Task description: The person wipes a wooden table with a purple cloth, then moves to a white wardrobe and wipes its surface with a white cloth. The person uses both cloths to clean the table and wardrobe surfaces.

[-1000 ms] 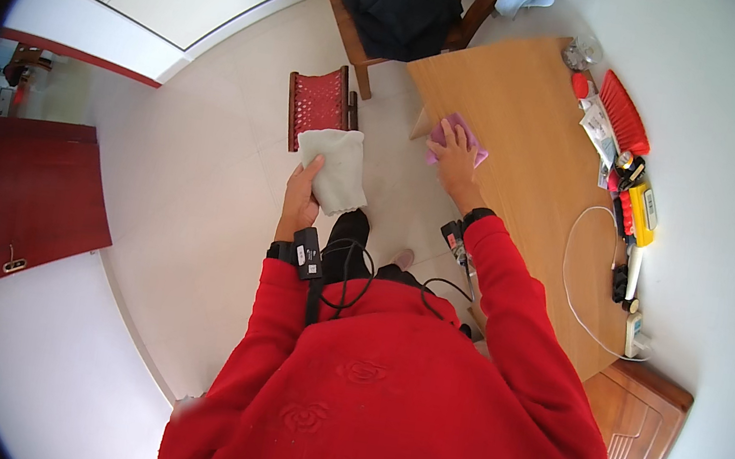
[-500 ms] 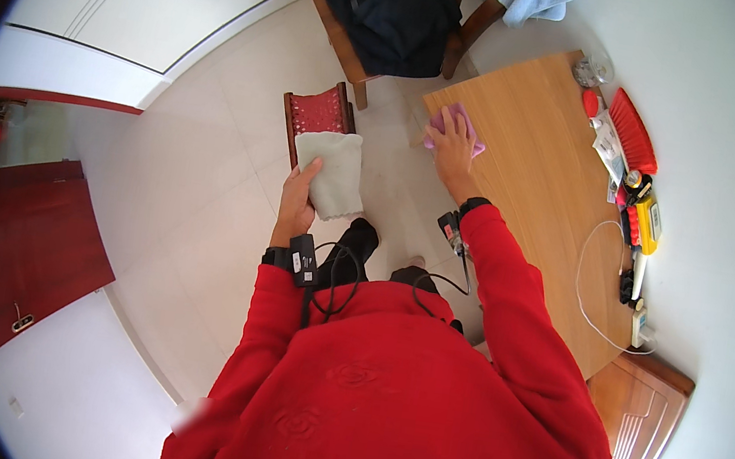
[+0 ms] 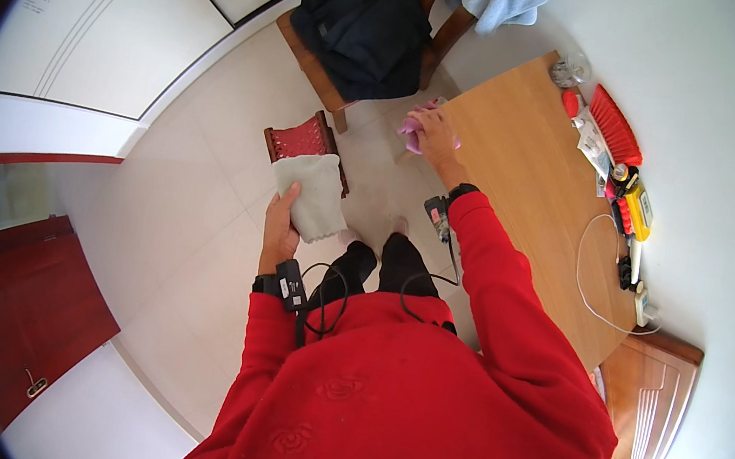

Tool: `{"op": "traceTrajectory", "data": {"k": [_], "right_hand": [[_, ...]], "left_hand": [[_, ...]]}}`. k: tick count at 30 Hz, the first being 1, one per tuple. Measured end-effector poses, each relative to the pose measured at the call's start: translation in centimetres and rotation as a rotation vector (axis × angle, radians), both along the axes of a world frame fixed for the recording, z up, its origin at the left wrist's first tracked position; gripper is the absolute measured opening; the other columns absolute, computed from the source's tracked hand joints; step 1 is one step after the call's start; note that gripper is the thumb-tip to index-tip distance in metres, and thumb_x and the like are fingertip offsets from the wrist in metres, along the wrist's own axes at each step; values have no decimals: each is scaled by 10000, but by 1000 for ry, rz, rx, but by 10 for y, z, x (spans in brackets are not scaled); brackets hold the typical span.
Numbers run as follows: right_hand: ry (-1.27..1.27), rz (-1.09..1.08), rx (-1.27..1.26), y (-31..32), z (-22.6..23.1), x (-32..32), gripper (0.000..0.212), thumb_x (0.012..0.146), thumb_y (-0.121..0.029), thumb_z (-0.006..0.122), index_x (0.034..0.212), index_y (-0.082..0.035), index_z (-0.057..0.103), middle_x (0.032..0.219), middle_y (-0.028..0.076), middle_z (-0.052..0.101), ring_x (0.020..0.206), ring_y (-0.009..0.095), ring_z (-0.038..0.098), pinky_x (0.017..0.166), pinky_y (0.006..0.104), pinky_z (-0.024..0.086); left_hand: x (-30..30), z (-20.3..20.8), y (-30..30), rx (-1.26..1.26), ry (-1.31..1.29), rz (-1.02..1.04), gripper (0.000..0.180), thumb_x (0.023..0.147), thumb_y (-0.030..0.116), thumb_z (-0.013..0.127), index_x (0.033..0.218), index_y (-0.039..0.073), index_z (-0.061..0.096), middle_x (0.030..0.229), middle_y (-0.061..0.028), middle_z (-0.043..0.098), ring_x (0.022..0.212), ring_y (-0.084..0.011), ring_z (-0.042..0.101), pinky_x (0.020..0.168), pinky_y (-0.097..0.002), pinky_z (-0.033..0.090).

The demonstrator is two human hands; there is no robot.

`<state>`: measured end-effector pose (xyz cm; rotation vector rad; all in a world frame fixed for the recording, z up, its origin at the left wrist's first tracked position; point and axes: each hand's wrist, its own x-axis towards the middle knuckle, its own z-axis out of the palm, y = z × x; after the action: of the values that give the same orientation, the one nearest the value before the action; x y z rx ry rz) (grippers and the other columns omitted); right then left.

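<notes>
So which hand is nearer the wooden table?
Right. The right hand is at the left edge of the table, with the pink cloth; the left hand is farther left, over the floor, holding the pale cloth.

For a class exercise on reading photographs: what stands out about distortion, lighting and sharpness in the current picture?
Head view: corners go black, the right edge of the wooden tabletop bends; head view: light looks soft, without hard shadows on the floor; head view: the grey cloth has a clear outline, while slight blur on the pink cloth cannot be judged.
</notes>
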<state>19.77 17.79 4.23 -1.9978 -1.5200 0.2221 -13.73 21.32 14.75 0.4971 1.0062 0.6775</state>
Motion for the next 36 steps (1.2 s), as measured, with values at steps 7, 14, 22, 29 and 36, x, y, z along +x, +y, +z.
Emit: {"op": "traceTrajectory", "data": {"k": [7,14,22,29,36], "right_hand": [[-125,-29,55,16,-16,28,256,708,-109,613,954,-176,632,1033,41,629,1095,308,510,914,427,427],[-177,-205,-174,32,-7,121,167,724,-204,609,887,-169,606,979,57,612,1095,272,516,870,397,448],[-272,-336,-287,40,12,217,185,714,-139,625,892,-188,627,1009,50,602,1060,281,545,850,422,466],[-273,-431,-262,55,37,287,218,732,-89,618,944,-135,611,1009,99,603,1050,346,540,848,451,471],[-563,-526,-164,95,22,334,167,843,-140,519,971,-102,619,1071,114,608,1095,326,536,861,471,458]], "left_hand": [[-1,-2,11,-9,44,70,485,885,198,638,1271,-27,450,1207,-121,568,1085,-227,560,939,-360,456],[4,7,25,11,54,133,552,888,219,631,1325,-25,396,1280,-124,517,1153,-246,519,994,-379,419],[46,1,32,-37,113,74,538,901,238,614,1313,-33,397,1273,-135,520,1159,-251,518,1006,-386,413],[61,3,33,-33,141,58,545,912,227,595,1333,-40,376,1304,-138,498,1184,-258,499,1019,-387,399],[74,0,28,-40,208,57,534,922,230,575,1339,-35,373,1313,-131,491,1202,-259,482,1038,-390,376]]}}
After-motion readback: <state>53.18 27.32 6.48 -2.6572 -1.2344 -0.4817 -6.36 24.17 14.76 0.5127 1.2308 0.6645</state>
